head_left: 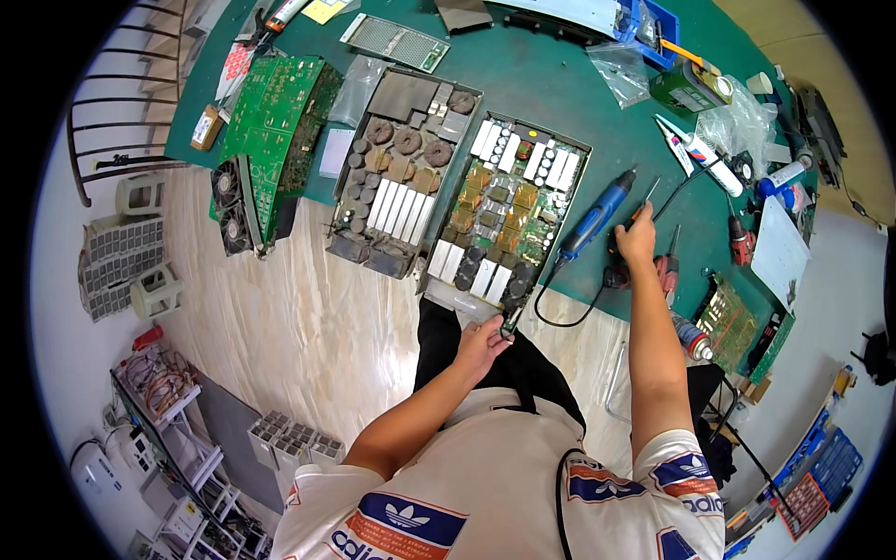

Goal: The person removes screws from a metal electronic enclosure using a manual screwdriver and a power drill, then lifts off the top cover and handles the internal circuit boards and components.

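Note:
My left hand (pixel 481 347) is closed in a pinch on a small circuit board (pixel 509 327) at the near right corner of an open power supply module (pixel 504 210). Whether that piece is fixed to the module cannot be told. The module lies in a metal tray, with capacitors, white heat sinks and yellow-wrapped coils showing. Over the table to the right, my right hand (pixel 637 241) grips a screwdriver (pixel 650 191), its thin shaft pointing away from me. A blue electric screwdriver (pixel 597 217) with a black cord lies just left of that hand.
A second, dusty module (pixel 401 173) sits left of the first. Further left stands a green circuit board unit (pixel 275 140) with fans. Red power drills (pixel 665 271) (pixel 742 241), a glue tube (pixel 714 166) and a spray can (pixel 693 338) lie rightward. A blue bin (pixel 658 37) is at the back.

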`<state>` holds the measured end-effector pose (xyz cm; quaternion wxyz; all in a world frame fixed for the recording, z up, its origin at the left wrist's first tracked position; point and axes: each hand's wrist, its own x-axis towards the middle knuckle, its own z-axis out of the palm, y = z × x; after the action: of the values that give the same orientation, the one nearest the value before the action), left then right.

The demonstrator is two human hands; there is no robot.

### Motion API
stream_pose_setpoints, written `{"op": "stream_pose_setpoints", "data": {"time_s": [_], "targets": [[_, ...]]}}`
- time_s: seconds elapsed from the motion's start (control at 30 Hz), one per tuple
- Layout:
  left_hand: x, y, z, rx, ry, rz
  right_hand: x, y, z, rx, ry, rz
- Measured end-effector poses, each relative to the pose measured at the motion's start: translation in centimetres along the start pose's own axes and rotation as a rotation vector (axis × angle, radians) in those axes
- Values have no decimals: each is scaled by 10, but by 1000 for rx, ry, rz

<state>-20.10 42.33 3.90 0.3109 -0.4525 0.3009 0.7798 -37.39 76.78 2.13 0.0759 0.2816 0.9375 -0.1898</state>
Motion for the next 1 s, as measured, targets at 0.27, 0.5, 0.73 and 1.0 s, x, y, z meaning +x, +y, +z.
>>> {"op": "stream_pose_setpoints", "data": {"time_s": [0.27, 0.5, 0.73, 1.0], "targets": [[18, -14, 3, 117, 89, 150, -7, 13, -4, 8, 110, -86], [30, -17, 11, 138, 102, 84, -82, -5, -37, 270, 204, -251], [68, 21, 34, 153, 56, 130, -156, -17, -32, 448, 49, -203], [44, 56, -2, 438, 8, 0, -202, -44, -8, 575, -112, -253]]}}
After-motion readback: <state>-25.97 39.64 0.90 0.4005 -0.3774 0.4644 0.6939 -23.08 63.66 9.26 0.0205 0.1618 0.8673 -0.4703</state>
